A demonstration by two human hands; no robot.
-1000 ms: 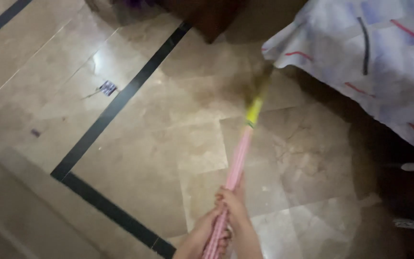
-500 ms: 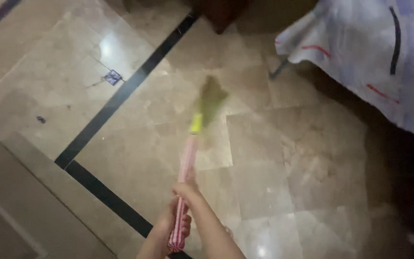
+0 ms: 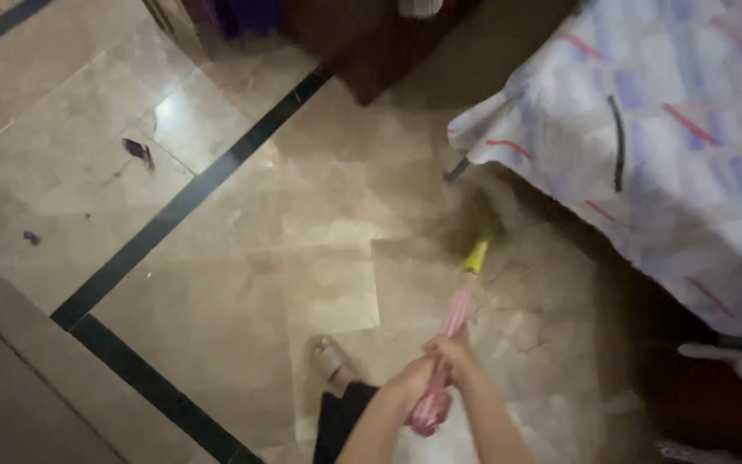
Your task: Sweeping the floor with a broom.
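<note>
I hold a broom with a pink handle and a yellow collar; its dark bristle head is blurred on the marble floor near the bed's corner. My left hand and my right hand are both wrapped around the lower end of the handle, close together. A bed with a pale patterned sheet hangs just right of the bristles. My foot in a sandal stands left of my hands.
Beige marble floor with a black inlay stripe running diagonally. A small purple scrap and a smaller one lie on the far-left tiles. Dark wooden furniture stands at the top. A bed leg shows under the sheet.
The broom head has swung from the middle of the floor back to the right, toward the bed's corner. My view has shifted and my foot has come into sight.
</note>
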